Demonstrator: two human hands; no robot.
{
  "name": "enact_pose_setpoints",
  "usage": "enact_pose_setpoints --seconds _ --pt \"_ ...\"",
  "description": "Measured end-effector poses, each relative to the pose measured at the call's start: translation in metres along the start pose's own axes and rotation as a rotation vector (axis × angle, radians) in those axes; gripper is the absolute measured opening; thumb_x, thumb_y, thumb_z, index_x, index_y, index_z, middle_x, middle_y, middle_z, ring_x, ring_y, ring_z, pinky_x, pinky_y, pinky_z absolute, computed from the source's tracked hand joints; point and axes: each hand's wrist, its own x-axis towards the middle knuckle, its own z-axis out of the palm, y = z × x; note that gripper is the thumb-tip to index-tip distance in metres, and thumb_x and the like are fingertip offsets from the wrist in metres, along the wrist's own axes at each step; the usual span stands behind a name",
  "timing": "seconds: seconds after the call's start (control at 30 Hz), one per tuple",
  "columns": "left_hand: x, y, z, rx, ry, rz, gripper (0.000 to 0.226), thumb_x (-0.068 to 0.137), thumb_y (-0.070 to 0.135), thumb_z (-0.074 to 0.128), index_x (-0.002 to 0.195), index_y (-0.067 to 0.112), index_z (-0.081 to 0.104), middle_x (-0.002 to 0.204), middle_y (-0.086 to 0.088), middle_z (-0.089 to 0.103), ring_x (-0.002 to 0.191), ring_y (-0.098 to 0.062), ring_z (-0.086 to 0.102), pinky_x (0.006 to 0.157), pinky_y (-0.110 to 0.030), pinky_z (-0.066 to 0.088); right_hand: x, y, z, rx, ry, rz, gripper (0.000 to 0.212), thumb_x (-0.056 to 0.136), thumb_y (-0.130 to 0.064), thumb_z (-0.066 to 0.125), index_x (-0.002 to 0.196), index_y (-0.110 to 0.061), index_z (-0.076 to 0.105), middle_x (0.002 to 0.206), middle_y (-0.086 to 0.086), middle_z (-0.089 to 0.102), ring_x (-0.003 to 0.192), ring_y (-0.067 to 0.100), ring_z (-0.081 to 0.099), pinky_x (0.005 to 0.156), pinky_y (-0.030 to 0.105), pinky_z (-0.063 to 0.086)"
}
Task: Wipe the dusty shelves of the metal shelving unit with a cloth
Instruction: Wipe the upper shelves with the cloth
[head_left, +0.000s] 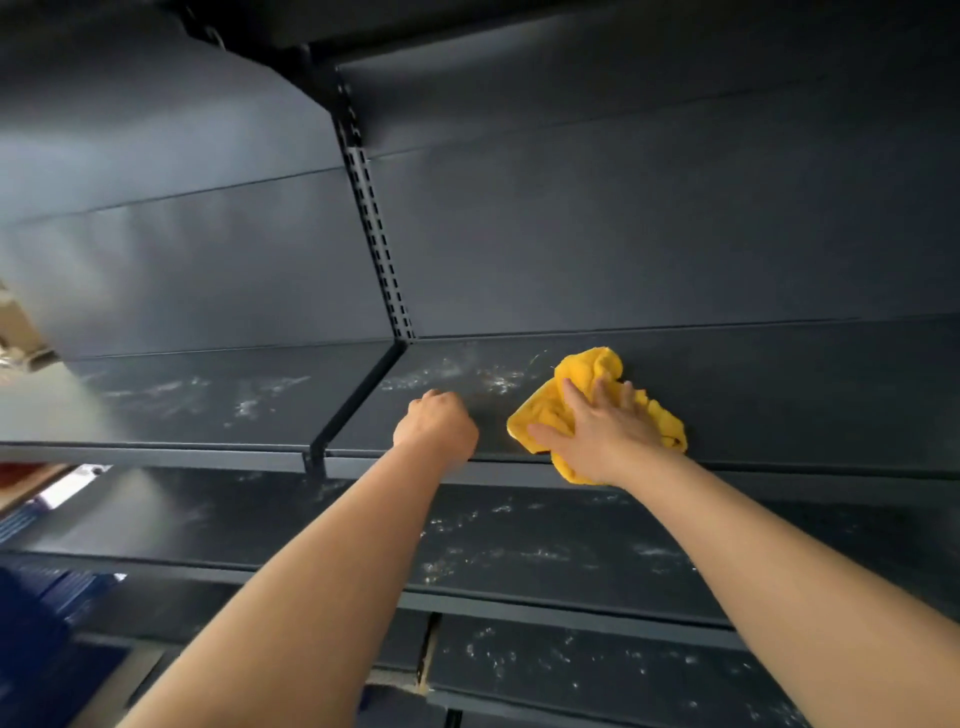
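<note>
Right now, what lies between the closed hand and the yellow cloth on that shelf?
Head view: only a bare strip of dark shelf, dust specks just behind it, separates the left hand from the cloth.

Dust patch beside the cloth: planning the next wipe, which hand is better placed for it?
Right. The right hand presses the yellow cloth flat, just beside the dust patch; the left hand is curled and holds nothing.
</note>
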Motion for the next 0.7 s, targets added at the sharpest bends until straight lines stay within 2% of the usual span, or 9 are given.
enact_pose_setpoints --seconds 0.1,0.2,0.33,0.47,0.6,0.7 --pt "0.018 -0.050 -0.002 0.149 -0.059 -0.029 0.041 0.097 0.021 0.046 0.135 0.008 0.048 0.142 -0.009 0.040 0.133 -0.030 0.036 0.105 -0.042 0.037 0.010 -0.027 0.013 0.041 0.024 0.099 0.111 0.067 -0.093 0.017 0.151 -0.028 -0.017 0.159 0.017 -0.014 0.146 0.041 -0.007 0.117 0.055 0.004" --pt "0.042 -0.092 -0.003 0.175 -0.052 0.031 0.050 0.101 0.041 0.035 0.140 0.012 0.043 0.151 -0.009 0.031 0.143 -0.029 0.022 0.116 -0.048 0.021 0.026 -0.050 0.013 0.059 0.039 0.122 0.105 0.075 -0.087 0.017 0.153 -0.021 -0.010 0.161 0.012 -0.006 0.148 0.034 0.006 0.119 0.050 0.010" --pt "0.070 -0.132 -0.009 0.192 -0.024 0.089 0.044 0.101 0.033 0.032 0.139 0.013 0.043 0.152 -0.004 0.031 0.146 -0.026 0.017 0.117 -0.051 0.014 0.044 -0.092 0.020 -0.016 0.003 -0.022 0.075 0.092 -0.066 0.016 0.154 -0.025 0.006 0.162 -0.004 0.005 0.147 0.027 0.015 0.119 0.048 0.010" --pt "0.089 -0.161 -0.010 0.195 -0.041 0.165 0.043 0.100 0.031 0.032 0.139 0.016 0.044 0.147 -0.003 0.037 0.144 -0.027 0.021 0.117 -0.053 0.015 0.055 -0.136 0.035 -0.042 -0.031 -0.125 0.068 0.095 -0.062 0.019 0.154 -0.030 0.006 0.162 -0.011 0.001 0.148 0.023 0.013 0.118 0.041 0.013" --pt "0.101 -0.171 -0.008 0.123 -0.002 0.238 0.043 0.101 0.037 0.033 0.135 0.014 0.045 0.145 -0.004 0.041 0.139 -0.027 0.031 0.113 -0.048 0.026 0.057 -0.173 0.040 -0.031 -0.061 -0.188 0.065 0.095 -0.063 0.024 0.153 -0.035 0.014 0.161 -0.014 -0.001 0.148 0.022 0.009 0.118 0.038 0.010" --pt "0.109 -0.173 -0.010 0.063 -0.004 0.227 0.040 0.102 0.036 0.032 0.132 0.013 0.047 0.137 -0.003 0.046 0.128 -0.027 0.042 0.101 -0.043 0.039 0.061 -0.191 0.042 -0.057 -0.078 -0.206 0.062 0.094 -0.063 0.026 0.151 -0.039 0.017 0.161 -0.014 -0.006 0.149 0.022 0.001 0.119 0.041 0.007"
